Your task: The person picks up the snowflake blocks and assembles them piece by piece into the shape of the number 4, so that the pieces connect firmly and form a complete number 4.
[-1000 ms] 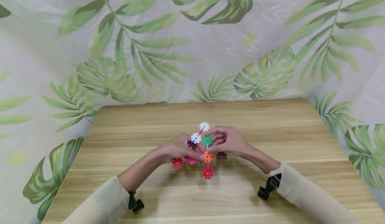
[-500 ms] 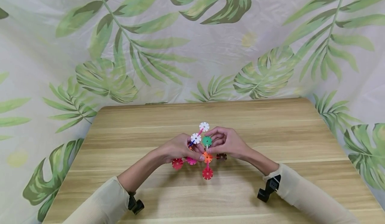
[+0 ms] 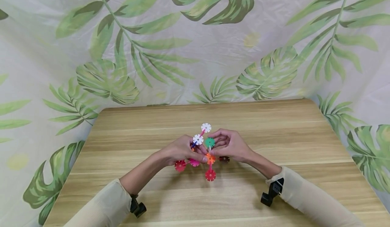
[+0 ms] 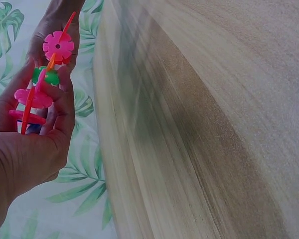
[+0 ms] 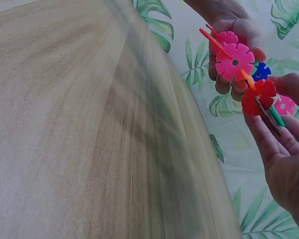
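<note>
Between both hands, above the table, is a branching structure of notched plastic linking discs. My left hand (image 3: 182, 149) grips its left part, thumb beside the orange disc (image 3: 210, 158). My right hand (image 3: 234, 145) pinches it near the green disc (image 3: 210, 142). Two white discs (image 3: 198, 139) stick up at the far side, joined by a pink one. A red disc (image 3: 210, 175) points toward the near side; another red disc (image 3: 180, 165) juts out at left. The brown disc (image 3: 224, 159) lies under the right hand. In the right wrist view, a blue disc (image 5: 261, 72) shows between the hands.
The wood-grain table (image 3: 256, 200) spreads out below the hands, its far edge against a leaf-patterned cloth (image 3: 219, 50). Black wrist cameras (image 3: 138, 208) are strapped on at both cuffs of the light sleeves.
The structure has tilted slightly: the white discs sit a touch higher and further left, and the brown disc shows thinner. Both hands keep their grip in nearly the same place.
</note>
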A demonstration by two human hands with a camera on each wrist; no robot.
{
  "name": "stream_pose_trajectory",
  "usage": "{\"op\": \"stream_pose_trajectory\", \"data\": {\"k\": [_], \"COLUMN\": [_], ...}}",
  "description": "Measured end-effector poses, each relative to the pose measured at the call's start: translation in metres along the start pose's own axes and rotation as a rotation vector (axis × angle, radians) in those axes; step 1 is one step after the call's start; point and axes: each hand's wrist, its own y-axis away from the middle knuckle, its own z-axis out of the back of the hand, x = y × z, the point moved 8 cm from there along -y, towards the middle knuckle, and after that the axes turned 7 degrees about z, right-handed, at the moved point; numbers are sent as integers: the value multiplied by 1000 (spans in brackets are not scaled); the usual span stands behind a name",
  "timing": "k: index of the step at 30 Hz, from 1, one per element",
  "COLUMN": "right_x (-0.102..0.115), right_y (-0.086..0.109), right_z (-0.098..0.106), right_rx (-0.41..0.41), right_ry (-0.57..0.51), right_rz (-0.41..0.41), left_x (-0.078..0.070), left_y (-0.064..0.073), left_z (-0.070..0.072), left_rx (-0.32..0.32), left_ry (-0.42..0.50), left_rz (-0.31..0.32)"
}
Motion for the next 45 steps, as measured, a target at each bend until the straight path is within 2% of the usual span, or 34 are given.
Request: {"op": "stream_pose_trajectory", "data": {"k": [19, 31, 37, 45], "right_x": [1, 2, 3, 0], "right_y": [1, 1, 1, 2], "right_z": [2, 2, 2, 3], "right_rx": [-38, -46, -43, -81], "right_ry": [32, 16, 23, -6], "right_rz": [37, 50, 74, 78], "left_x": [-2, -1, -2, -5], "left_y": [1, 1, 0, -2], "left_z": [0, 2, 2, 3], "left_rx": [-13, -30, -26, -27], "left_ry": [-3, -12, -22, -65], "left_rz": [-5, -2, -21, -57]}}
